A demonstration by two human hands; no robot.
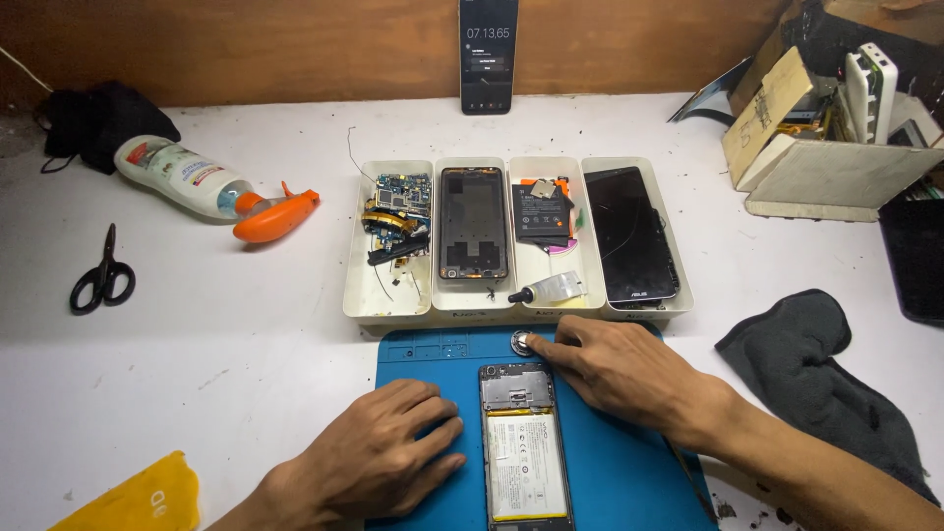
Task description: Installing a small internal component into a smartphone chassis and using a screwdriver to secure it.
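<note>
An opened phone (pixel 526 442) lies back-up on a blue work mat (pixel 610 462), its white battery and dark upper cover showing. My left hand (pixel 379 452) rests flat on the mat, fingers apart, just left of the phone and holding nothing. My right hand (pixel 624 374) reaches across the mat's top edge, its fingertips touching a small round silver piece (pixel 522 343) above the phone.
Four white trays (pixel 516 305) behind the mat hold a circuit board (pixel 398 202), a phone frame (pixel 473 223), a battery (pixel 542 214), a glue tube (pixel 547 289) and a dark screen (pixel 629 234). Scissors (pixel 102 277) and a spray bottle (pixel 211 187) lie left; a black cloth (pixel 826 379) right; cardboard boxes (pixel 826 118) far right; an upright phone (pixel 488 54) at the back.
</note>
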